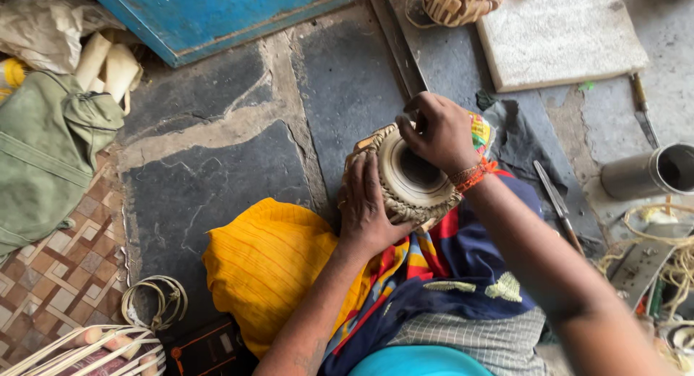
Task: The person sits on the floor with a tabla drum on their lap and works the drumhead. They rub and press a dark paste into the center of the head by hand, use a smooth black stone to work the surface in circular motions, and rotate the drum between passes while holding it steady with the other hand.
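Far left of the hands, a green bag lies on the floor, with pale rolls just above it and a blue box beyond. Below the bag, near the frame's lower edge, a coil of cord rests on the stone beside a second, strap-laced drum that is cut off.

A yellow cloth sits just left of the left hand. That hand lies flat against the near left side of the drum, fingers spread over its braided rim, steadying it and not closed round it. The drum rests on the lap, tilted so its head faces up and toward the camera, its long axis running away from the body; the body of the drum is mostly hidden under the hands.

The right hand comes over from the far side, fingers curled down onto the dark centre patch of the head. Whether it pinches anything there cannot be told. Both hands touch the drum; the right is on the head itself.

Right of the hands lie a blade, a stone slab and a metal can, all well apart.
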